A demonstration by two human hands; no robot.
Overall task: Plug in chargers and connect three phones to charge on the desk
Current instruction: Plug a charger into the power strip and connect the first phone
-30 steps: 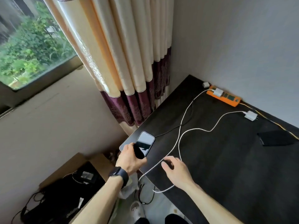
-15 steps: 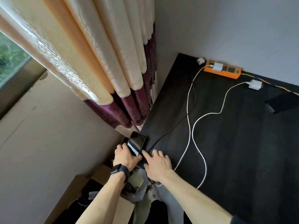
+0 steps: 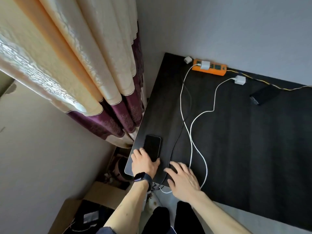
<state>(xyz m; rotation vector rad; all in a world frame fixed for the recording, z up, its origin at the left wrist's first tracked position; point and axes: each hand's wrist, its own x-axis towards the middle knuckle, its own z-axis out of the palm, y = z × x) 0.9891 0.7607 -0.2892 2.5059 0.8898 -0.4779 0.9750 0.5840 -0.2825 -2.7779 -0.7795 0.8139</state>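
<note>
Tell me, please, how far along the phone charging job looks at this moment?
Done: one white charger sits in the orange power strip. In hand: the left hand rests on the near phone; the right hand is over the cable ends at the desk edge. Left: a second charger lies unplugged, a small one sits beside the strip, and the far phone has no cable. No third phone is visible.

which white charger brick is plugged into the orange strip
The charger brick with the cable, seated on the power strip; the other two lie loose on the desk.
</note>
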